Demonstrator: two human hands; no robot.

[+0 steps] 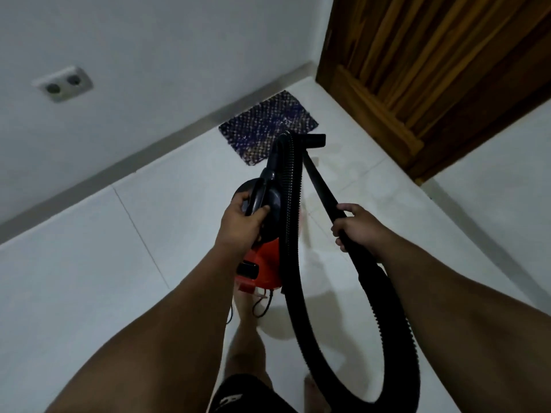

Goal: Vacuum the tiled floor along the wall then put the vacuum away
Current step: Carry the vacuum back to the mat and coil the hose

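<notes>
Head view shows the vacuum (262, 263) in the middle of the picture, held up above the floor (89, 278). Its body is red and black, with a round black top and a handle. The left hand (243, 220) is closed around this handle and carries the body. A black ribbed hose (293, 234) goes out from the front of the body, runs down in a big loop near the person's legs and comes up again to the right hand (356, 226). The right hand is closed around the black tube (320, 183), where the hose joins it. The tube points forward and down, and its nozzle (313, 140) is at the near edge of a mat (262, 126); I cannot tell if it touches the mat or the floor. A thin cord (261, 307) hangs under the body.

The floor is of large white tiles with thin joints. The mat is dark with a dotted pattern and lies against the grey skirting (119, 171) of the white wall (149, 40). On this wall, to the left, there is a double socket (62, 84). A brown wooden door (432, 70) stands at the right, near the mat. The person's bare legs and feet show at the bottom.
</notes>
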